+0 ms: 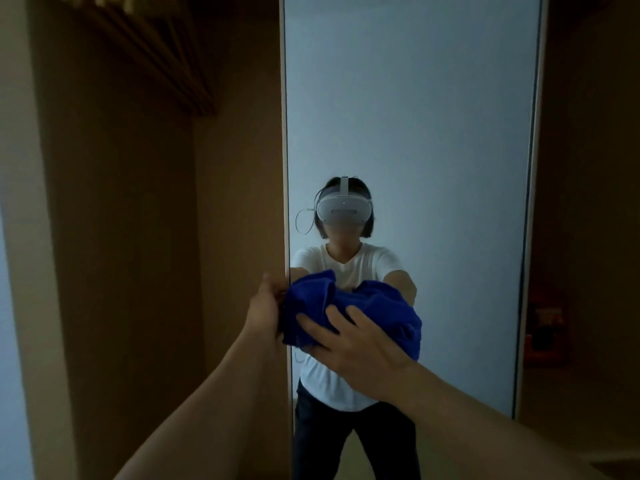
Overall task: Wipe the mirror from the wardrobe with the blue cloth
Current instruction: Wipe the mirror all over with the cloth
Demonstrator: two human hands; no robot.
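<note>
A tall mirror (433,116) on the wardrobe fills the middle of the head view, with a thin white frame. A bunched blue cloth (349,303) is held up in front of its lower left part. My left hand (265,306) grips the cloth's left edge, right at the mirror's left frame. My right hand (349,344) lies over the cloth from below and the right, fingers spread and curled into the fabric. The glass reflects a person in a white T-shirt wearing a headset, arms stretched forward.
To the left stands the open brown wardrobe compartment (138,237) with a slatted wooden rack (156,53) at the top. A brown panel (588,202) borders the mirror on the right, with a dim red object (547,327) low on it.
</note>
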